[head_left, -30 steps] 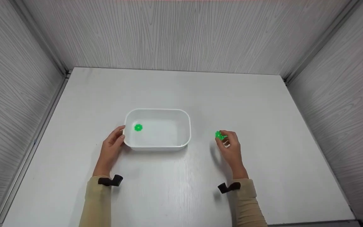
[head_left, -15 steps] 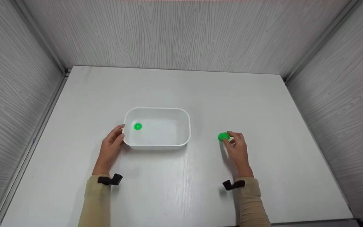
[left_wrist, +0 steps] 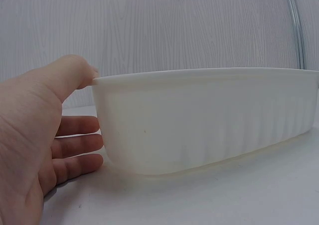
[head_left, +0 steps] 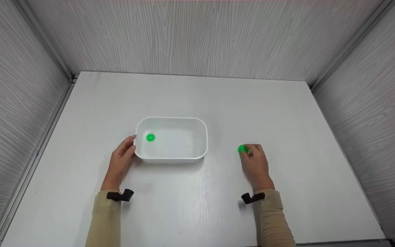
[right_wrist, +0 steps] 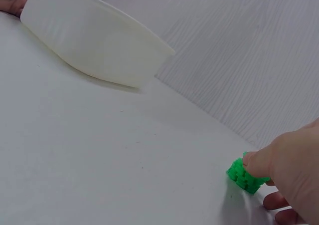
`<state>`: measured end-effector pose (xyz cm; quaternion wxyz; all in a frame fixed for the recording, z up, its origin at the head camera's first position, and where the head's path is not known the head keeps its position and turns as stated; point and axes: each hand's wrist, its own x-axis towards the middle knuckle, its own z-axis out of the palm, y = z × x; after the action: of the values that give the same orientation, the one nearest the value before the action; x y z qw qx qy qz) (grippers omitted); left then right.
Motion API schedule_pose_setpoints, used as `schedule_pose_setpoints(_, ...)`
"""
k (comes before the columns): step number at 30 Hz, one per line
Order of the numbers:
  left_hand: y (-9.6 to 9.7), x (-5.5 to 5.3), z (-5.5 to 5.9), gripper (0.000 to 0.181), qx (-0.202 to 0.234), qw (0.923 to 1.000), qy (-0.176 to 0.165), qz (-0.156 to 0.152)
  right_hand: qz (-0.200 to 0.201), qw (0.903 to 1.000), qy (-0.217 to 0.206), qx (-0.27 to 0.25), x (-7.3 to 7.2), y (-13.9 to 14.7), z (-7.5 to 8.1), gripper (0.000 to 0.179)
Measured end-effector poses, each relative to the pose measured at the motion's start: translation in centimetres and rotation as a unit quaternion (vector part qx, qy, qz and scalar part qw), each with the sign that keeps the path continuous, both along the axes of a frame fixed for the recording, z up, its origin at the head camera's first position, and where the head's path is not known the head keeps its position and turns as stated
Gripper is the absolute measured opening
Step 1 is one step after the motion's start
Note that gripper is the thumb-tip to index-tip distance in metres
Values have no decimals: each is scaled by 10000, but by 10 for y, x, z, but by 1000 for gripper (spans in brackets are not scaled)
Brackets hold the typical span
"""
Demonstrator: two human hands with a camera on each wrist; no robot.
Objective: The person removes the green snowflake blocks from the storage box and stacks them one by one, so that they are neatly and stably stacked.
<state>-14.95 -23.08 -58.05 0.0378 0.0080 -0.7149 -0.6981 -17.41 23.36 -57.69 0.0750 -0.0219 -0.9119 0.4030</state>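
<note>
A white plastic tub [head_left: 171, 160] with rounded corners stands on the table. At its left end, my left hand [head_left: 121, 161] holds it, thumb at the rim and fingers against the outer wall [left_wrist: 76, 145]. Inside the tub, toward the left, lies a small green flower-shaped piece [head_left: 150, 137]. Right of the tub, my right hand [head_left: 255, 166] pinches a small stack of green toothed plastic pieces [head_left: 242, 148] between thumb and fingers. In the right wrist view the green stack [right_wrist: 244, 177] is low over the tabletop; the thumb covers part of it.
The white table [head_left: 190, 96] is bounded by grey wood-grain panels at the back [head_left: 190, 37], left and right. Black camera mounts sit on the left cuff [head_left: 120, 195] and the right cuff [head_left: 253, 197].
My right hand has moved slightly to the right with the green pieces, and its fingers have shifted on them. My left hand and the tub stay in place.
</note>
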Motion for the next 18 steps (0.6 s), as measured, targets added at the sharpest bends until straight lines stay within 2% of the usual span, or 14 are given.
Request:
schedule_pose_setpoints(7,0,0,-4,42,-112,9999,-3,56,-34,9999,-159,43,-2,-1,0,28)
schedule_pose_setpoints(18,-1,0,-5,41,-3,10000,-12,-27,64,9999,-30,83,-1,0,2,30)
